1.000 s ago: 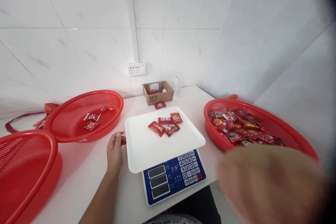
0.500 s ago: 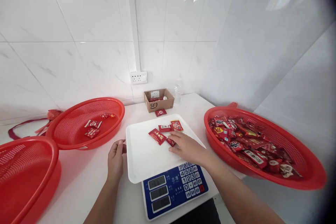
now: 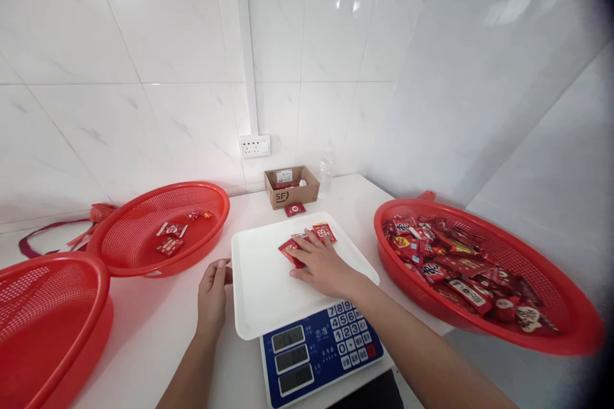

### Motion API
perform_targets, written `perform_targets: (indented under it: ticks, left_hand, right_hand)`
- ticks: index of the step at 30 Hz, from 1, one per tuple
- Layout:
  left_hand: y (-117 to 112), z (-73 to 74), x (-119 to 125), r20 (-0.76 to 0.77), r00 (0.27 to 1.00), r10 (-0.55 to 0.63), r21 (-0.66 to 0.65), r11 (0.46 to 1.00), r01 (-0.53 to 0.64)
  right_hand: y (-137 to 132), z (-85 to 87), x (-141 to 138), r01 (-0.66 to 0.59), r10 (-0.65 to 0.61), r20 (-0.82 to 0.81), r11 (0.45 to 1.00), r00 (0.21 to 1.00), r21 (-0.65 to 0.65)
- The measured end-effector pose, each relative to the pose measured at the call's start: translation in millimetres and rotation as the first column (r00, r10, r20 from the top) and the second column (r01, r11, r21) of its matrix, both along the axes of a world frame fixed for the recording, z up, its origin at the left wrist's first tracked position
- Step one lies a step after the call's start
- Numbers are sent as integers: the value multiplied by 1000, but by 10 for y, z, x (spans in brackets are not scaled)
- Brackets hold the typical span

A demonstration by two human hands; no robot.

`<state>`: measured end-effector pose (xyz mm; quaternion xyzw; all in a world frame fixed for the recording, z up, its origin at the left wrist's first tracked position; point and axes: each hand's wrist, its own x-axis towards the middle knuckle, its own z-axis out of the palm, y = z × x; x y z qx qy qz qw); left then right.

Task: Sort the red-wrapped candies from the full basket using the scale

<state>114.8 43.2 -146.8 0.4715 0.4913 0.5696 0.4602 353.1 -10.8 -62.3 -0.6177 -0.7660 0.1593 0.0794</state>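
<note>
A white tray (image 3: 259, 297) sits on a blue digital scale (image 3: 323, 358). My right hand (image 3: 323, 265) lies over several small red snack packets on the tray, its fingers spread. A packet (image 3: 323, 232) shows beyond its fingertips, and another packet (image 3: 290, 248) lies partly under the fingers. Whatever is under the palm is hidden. Just left of the tray's edge, my left hand (image 3: 213, 294) is loosely curled, thumb against the forefinger, with nothing visible in it; whether its fingertips touch the tray is unclear.
At right stands a red basket (image 3: 582, 323) full of red packets. A second red basket (image 3: 144, 195) at left holds a few packets; another red basket (image 3: 103, 268) is nearer. Behind the tray are a cardboard box (image 3: 303, 195), a loose packet (image 3: 294, 209) and a clear plastic bottle (image 3: 325, 172).
My right hand has shifted left and farther onto the packets, covering more of them. The left packet is slightly displaced. My left hand stays beside the tray. The view has tilted slightly.
</note>
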Motion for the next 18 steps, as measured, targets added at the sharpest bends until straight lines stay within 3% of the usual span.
perform_targets:
  ticks: [6,9,14,18]
  left_hand:
    - [1,7,14,10,1000,-22,-10,1000,22]
    - [-3,6,13,14,1000,-27,-11,1000,27]
    - [-6,1,7,17,1000,-25,-14,1000,25]
    - [2,-1,7,19,999,-26,-16,1000,26]
  right_hand:
    - [-25,-21,153,127,-121,-52,985,991,121]
    - [48,-68,235,194,-192,-39,978,981,81]
    - [80,-108,302,106,-106,-22,994,994,9]
    - [11,-22,288,12,-11,-81,1000,997,12]
